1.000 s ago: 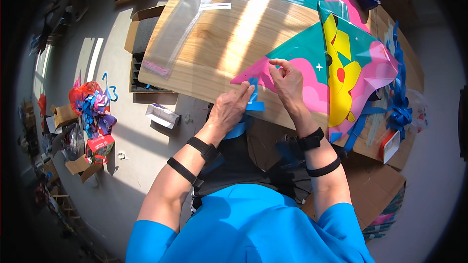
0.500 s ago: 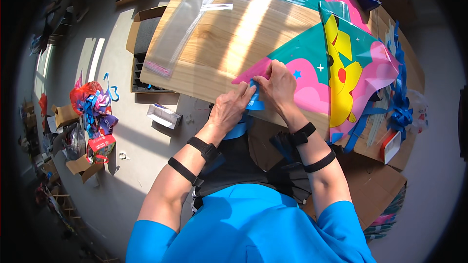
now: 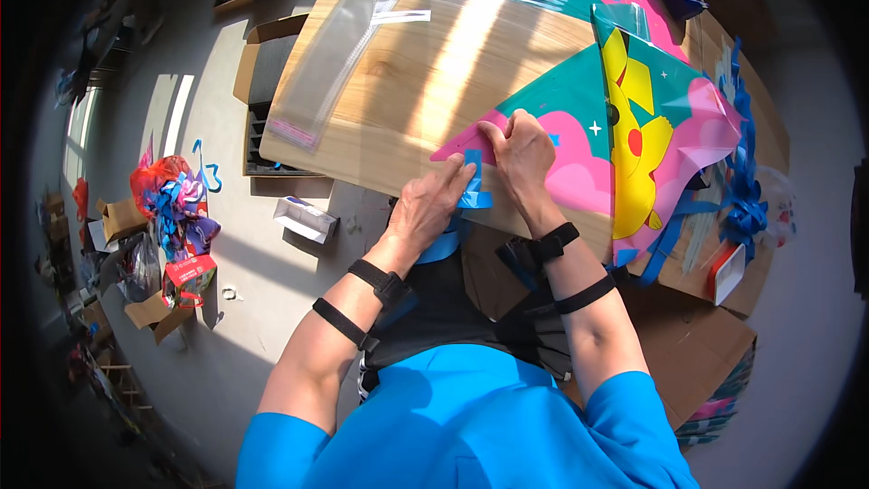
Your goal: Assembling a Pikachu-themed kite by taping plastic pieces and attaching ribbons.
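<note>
At the near edge of the wooden table, my left hand (image 3: 421,208) has its fingertips on a short blue ribbon (image 3: 472,183), gripping its left side. The ribbon's upper end lies against the pink corner of a kite-like printed sheet (image 3: 579,149), teal and pink with a yellow cartoon figure. My right hand (image 3: 525,156) is closed over that sheet's near-left edge, just right of the ribbon, thumb against curled fingers. What those fingers hold, if anything, is hidden. Another stretch of blue ribbon (image 3: 439,247) hangs below my left hand.
Clear plastic sleeves (image 3: 330,63) lie on the table (image 3: 398,118). Bunched blue ribbons (image 3: 747,204) and a small red-and-white box (image 3: 727,273) sit at its right. Left on the floor are an open carton (image 3: 258,63), a white box (image 3: 306,219) and a colourful ribbon bundle (image 3: 181,204).
My right hand has shifted slightly right, its thumb coming away from the blue ribbon. More of the ribbon's upper end now shows. My left hand stays nearly in place.
</note>
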`<state>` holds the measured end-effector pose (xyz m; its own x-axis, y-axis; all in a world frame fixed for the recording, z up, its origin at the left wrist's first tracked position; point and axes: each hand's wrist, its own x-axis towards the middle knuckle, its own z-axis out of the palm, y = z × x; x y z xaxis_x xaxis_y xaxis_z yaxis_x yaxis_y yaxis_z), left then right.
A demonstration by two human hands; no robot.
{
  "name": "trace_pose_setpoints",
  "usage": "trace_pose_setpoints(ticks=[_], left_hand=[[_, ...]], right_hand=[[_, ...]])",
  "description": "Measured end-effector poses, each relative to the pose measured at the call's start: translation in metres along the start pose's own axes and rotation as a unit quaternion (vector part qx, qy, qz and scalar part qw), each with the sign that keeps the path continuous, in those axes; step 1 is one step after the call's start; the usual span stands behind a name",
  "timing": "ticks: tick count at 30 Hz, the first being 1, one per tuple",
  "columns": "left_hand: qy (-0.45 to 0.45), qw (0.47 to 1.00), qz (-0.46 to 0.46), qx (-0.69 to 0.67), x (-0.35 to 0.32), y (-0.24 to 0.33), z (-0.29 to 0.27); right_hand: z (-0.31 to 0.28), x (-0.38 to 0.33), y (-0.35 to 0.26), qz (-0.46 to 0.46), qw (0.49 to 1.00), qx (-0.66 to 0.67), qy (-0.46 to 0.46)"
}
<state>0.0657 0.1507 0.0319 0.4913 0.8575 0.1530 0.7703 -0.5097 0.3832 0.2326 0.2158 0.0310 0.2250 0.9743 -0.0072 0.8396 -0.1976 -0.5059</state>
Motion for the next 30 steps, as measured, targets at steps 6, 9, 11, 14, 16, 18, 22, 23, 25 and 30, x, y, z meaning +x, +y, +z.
trace_pose_setpoints(ticks=[6,9,11,14,16,18,22,23,25,30], left_hand=[[-0.082,0.988,0.040,0.123,-0.001,0.003,-0.001],[-0.075,0.989,0.037,0.119,0.000,0.005,0.001],[-0.084,0.992,0.026,0.096,0.000,0.005,0.000],[-0.071,0.995,0.010,0.070,-0.005,0.002,0.001],[-0.064,0.994,0.030,0.087,-0.007,-0.002,0.000],[-0.060,0.994,0.041,0.080,-0.003,-0.001,0.000],[-0.103,0.992,0.025,0.073,0.001,0.005,-0.005],[-0.100,0.991,0.030,0.080,0.001,0.004,-0.006],[-0.094,0.992,0.043,0.073,0.001,0.004,0.002],[-0.038,0.998,0.041,-0.023,0.003,0.006,-0.023]], right_hand=[[-0.009,-0.018,0.004,-0.077,0.996,0.014,0.035],[-0.003,-0.011,0.006,-0.010,0.999,-0.001,0.042],[0.000,-0.003,0.003,0.029,0.997,0.003,0.066],[-0.011,-0.016,-0.008,-0.056,0.998,-0.029,0.012],[-0.009,-0.012,-0.013,-0.027,0.999,-0.047,0.006],[-0.005,-0.006,-0.016,0.027,0.998,-0.048,0.016],[-0.009,-0.004,0.000,0.096,0.991,0.093,0.022],[-0.013,-0.013,0.005,0.054,0.990,0.125,0.031],[-0.020,-0.033,0.024,0.008,0.990,0.140,0.029],[-0.067,-0.099,0.052,0.021,0.976,0.176,0.123]])
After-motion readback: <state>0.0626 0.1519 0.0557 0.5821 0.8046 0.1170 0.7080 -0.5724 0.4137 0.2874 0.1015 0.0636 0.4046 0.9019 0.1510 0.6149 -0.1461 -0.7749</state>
